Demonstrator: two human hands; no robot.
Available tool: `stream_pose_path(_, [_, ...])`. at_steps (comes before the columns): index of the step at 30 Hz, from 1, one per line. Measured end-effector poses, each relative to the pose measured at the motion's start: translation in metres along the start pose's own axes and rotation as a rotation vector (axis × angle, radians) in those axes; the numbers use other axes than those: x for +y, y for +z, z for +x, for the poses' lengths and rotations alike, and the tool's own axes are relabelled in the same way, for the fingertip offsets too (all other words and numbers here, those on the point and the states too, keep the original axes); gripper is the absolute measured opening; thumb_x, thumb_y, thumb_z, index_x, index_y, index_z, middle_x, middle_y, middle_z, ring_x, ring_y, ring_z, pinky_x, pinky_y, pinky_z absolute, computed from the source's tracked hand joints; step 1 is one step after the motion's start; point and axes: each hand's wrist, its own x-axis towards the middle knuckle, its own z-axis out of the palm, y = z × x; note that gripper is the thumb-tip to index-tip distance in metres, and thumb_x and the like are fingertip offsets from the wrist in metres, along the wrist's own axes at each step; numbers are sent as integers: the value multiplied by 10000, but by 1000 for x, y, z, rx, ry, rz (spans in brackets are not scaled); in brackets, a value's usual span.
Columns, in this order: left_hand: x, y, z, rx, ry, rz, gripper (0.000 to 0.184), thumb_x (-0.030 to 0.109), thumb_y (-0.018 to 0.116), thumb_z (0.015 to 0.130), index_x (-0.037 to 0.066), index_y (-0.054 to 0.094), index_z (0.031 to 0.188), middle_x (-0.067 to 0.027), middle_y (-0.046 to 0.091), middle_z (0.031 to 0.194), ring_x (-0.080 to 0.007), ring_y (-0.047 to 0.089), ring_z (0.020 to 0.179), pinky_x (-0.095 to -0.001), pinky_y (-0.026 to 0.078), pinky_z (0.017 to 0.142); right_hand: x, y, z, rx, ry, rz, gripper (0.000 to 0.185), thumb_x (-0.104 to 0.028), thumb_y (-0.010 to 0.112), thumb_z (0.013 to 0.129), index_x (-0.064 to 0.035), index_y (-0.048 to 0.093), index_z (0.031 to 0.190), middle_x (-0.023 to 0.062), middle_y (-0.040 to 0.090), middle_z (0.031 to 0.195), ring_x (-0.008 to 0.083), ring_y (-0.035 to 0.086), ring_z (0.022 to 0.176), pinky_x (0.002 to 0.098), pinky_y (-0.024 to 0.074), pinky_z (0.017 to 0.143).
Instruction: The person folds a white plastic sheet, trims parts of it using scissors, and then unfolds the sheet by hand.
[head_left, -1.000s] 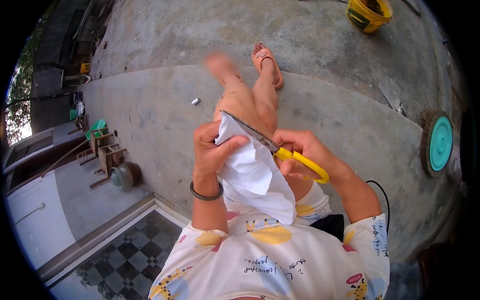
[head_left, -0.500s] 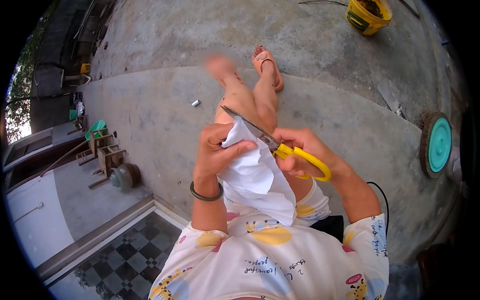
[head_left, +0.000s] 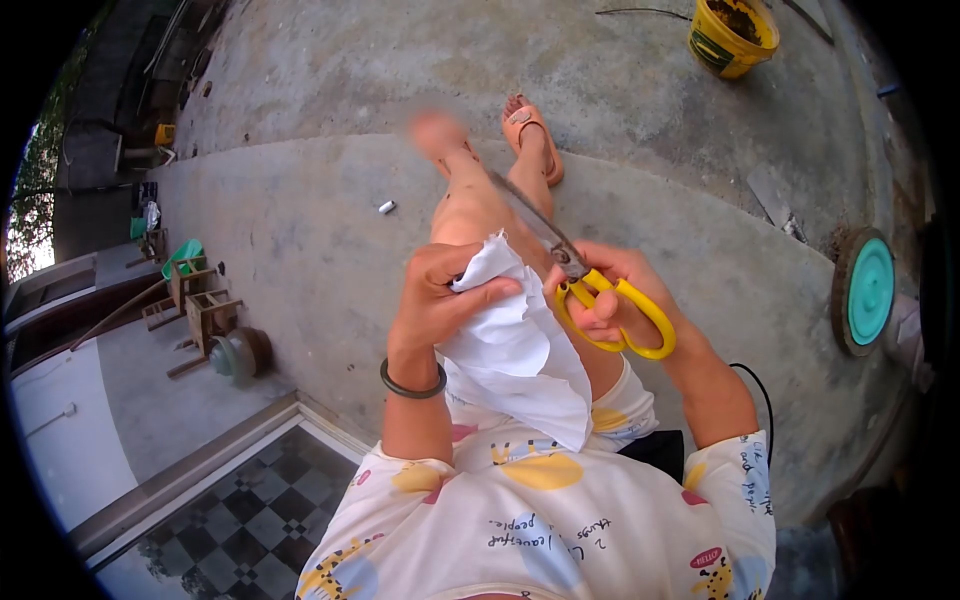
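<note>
My left hand [head_left: 440, 300] pinches the top of a white cloth [head_left: 520, 350] between thumb and fingers, and the cloth hangs down over my lap. A dark bangle [head_left: 412, 392] is round the left wrist. My right hand [head_left: 615, 290] holds scissors with yellow handles [head_left: 655, 325], its fingers in the loops. The metal blades [head_left: 540, 225] point up and to the left, above and to the right of the cloth's top edge and apart from it.
On the concrete ground lies a small white object [head_left: 387, 207]. A yellow bucket [head_left: 733, 45] stands at the upper right, a round turquoise lid [head_left: 869, 291] at the far right. Wooden stools [head_left: 208, 322] and a glass jar [head_left: 233, 357] are on the left.
The scissors have moved away from the cloth, up and to the right, and their handles have spread apart. The left hand still grips the cloth, having shifted slightly right.
</note>
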Motion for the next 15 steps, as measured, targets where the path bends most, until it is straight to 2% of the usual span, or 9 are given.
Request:
stream_pose_path(2, [-1, 0, -2, 22, 10, -55, 118, 6, 798, 764, -22, 692, 806, -41, 668, 695, -90, 591, 615, -250, 443, 568, -9, -2, -3, 74, -31, -50, 558, -469, 799, 810, -43, 588, 1103, -52, 504, 707, 25, 439, 524, 189, 348, 481])
stream_pose_path(6, [-6, 3, -9, 147, -52, -196, 111, 16, 789, 781, -19, 687, 806, -23, 688, 757, -81, 597, 667, -247, 453, 603, 1, -6, -2, 85, -236, -143, 550, -337, 845, 793, -66, 560, 1177, -57, 506, 758, 18, 466, 662, 163, 358, 571])
stream_pose_path(12, [-15, 2, -14, 416, -56, -395, 141, 106, 796, 826, 20, 689, 859, 26, 671, 794, -56, 582, 716, -229, 456, 626, 11, 4, -18, 373, -197, -394, 608, -134, 887, 736, -53, 523, 1216, -42, 502, 837, 55, 458, 764, 226, 405, 699])
stream_pose_path(15, [-26, -3, -11, 495, -51, -419, 190, 189, 780, 864, 33, 677, 900, 40, 649, 803, -41, 558, 707, -214, 445, 621, 34, 6, -30, 481, -268, -573, 641, -250, 880, 749, -49, 523, 1242, -38, 500, 803, 52, 454, 728, 200, 377, 651])
